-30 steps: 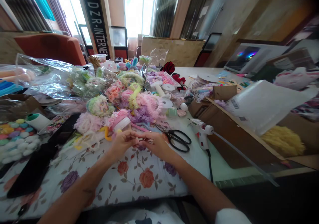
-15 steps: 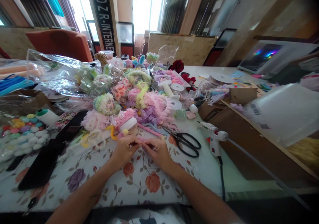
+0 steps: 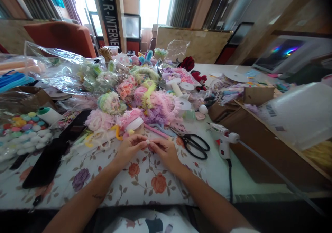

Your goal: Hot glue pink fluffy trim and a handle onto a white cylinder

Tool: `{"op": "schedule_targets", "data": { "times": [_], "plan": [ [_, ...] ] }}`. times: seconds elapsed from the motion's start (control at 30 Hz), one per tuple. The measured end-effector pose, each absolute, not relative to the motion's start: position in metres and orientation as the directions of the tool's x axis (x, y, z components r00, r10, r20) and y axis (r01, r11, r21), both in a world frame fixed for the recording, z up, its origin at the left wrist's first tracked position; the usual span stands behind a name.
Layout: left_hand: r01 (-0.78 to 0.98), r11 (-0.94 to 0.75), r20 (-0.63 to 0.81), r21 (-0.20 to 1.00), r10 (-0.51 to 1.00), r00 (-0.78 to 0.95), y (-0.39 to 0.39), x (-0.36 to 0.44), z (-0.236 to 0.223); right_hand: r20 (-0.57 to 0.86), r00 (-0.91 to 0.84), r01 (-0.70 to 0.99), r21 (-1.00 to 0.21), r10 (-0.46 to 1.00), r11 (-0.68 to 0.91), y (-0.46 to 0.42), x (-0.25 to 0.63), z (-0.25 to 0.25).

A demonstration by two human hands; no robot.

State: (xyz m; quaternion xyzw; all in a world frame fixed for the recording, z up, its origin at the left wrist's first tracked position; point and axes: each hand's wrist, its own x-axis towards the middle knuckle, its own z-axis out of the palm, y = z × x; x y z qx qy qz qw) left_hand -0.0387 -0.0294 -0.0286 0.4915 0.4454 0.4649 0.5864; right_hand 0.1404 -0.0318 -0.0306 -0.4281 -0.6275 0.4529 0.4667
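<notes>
Both hands (image 3: 147, 148) pinch a small pale bead (image 3: 147, 141) over floral cloth (image 3: 145, 188).

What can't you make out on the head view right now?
- Small white piece: too small to identify, pinched between left hand and right hand.
- Both palms: turned down, hidden.
- Glue gun cord: runs off the table edge.
- Bag at right: cut by frame edge, label unreadable.
- Lace pile: items overlap, blurred.

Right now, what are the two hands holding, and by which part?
Both hands pinch one small pale piece between their fingertips, left hand on its left end, right hand on its right. What it is cannot be told.
</notes>
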Motion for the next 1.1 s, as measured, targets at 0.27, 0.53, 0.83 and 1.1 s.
{"op": "schedule_targets", "data": {
  "times": [0.27, 0.53, 0.83, 1.1],
  "plan": [
    [0.282, -0.217, 0.167, 0.934, 0.967, 0.192, -0.0357, -0.0372, -0.0253, 0.191, -0.247, 0.169, -0.957, 0.950, 0.236, -0.0309, 0.1405, -0.0288],
    [0.143, -0.108, 0.088, 0.984, 0.987, 0.137, -0.0345, -0.0360, -0.0298, 0.152, -0.210, 0.123, -0.976, 0.966, 0.181, -0.0300, 0.1404, -0.0310],
    [0.045, 0.009, -0.017, 0.999, 0.981, 0.193, -0.0349, -0.0348, -0.0266, 0.135, -0.231, 0.024, -0.989, 0.964, 0.144, -0.0298, 0.1414, -0.0286],
    [0.180, -0.084, 0.049, 0.980, 0.980, 0.192, -0.0359, -0.0357, -0.0305, 0.163, -0.314, 0.144, -0.966, 0.935, 0.217, -0.0264, 0.1449, -0.0288]
  ]
}}
